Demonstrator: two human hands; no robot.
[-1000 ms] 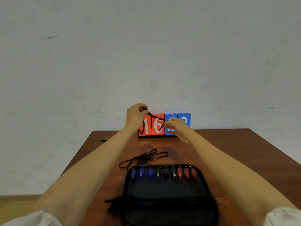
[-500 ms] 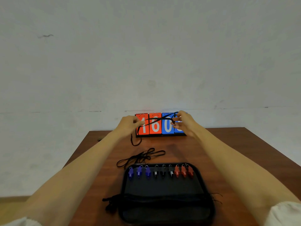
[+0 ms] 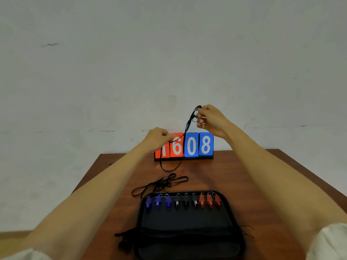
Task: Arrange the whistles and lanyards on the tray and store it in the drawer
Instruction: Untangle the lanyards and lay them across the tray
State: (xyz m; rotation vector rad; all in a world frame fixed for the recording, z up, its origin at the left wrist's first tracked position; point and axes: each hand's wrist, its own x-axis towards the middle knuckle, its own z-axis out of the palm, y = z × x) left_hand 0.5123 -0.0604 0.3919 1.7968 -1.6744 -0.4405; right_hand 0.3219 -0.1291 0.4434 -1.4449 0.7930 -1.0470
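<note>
From my remote feed, a flip scoreboard (image 3: pixel 184 146) at the tabletop's (image 3: pixel 244 175) far edge reads 16 on orange cards, 08 on blue.

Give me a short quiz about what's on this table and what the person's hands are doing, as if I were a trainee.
1. True or false: both hands hold the same black lanyard.
2. How many whistles lie in the black tray, and in which colours?
3. Multiple choice: where is the loose pile of lanyards? A) inside the tray B) on the table between tray and scoreboard C) hanging off the table's edge

Key:
1. True: the left hand and the raised right hand stretch it between them, a loop dangling below.
2. Nine: three blue whistles, three black whistles, three red whistles.
3. B
</note>
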